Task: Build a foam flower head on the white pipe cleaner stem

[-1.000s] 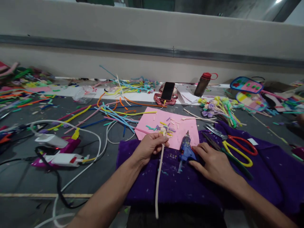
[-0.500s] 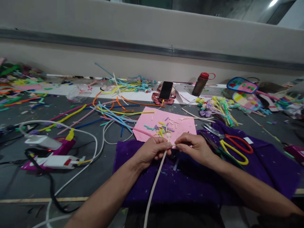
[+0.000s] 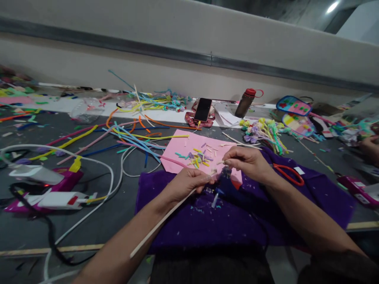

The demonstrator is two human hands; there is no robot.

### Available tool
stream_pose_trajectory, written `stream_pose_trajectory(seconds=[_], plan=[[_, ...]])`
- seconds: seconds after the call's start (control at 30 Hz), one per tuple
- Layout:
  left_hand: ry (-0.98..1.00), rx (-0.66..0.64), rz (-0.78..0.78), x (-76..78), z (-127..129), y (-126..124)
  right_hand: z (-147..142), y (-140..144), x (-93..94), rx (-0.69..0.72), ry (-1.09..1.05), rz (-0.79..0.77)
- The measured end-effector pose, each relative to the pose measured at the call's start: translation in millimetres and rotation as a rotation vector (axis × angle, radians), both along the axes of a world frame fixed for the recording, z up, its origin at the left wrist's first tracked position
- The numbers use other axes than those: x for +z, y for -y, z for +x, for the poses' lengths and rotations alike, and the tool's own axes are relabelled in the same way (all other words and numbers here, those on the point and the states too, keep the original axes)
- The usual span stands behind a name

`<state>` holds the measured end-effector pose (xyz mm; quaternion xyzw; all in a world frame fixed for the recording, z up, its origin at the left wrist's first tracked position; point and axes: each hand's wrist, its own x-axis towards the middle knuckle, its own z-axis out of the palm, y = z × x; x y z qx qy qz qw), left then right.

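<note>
My left hand [image 3: 186,183] grips the top end of a long cream foam strip [image 3: 160,225], which slants down and left over the purple cloth [image 3: 237,225]. My right hand [image 3: 248,161] is just to the right and slightly above, fingertips pinched on a small cream foam piece [image 3: 220,161] close to the strip's tip. Between and below the hands lies a blue glue gun [image 3: 225,174], mostly hidden by them. Behind the hands a pink sheet [image 3: 180,148] carries several small coloured foam bits [image 3: 197,157].
Red-handled scissors [image 3: 288,173] lie on the cloth right of my right hand. Glue guns and cables [image 3: 44,189] sit at the left. Loose coloured strips [image 3: 133,136], a phone [image 3: 203,109] and a bottle [image 3: 244,103] are farther back. Another person's hand [image 3: 370,146] shows at the right edge.
My right hand left the glue gun, came up to the strip's tip and now pinches a small piece. The left hand tilted the strip so it slants left. The view shifted left.
</note>
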<state>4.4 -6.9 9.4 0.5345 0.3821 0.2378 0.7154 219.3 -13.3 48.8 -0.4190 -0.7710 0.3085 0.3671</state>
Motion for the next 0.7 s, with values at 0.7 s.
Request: stream_pose_trajectory(seconds=[0.7], plan=[[-0.130,-0.066,0.056,-5.9,3,-2,2,1,-27.4,0.096,0.035,0.084]])
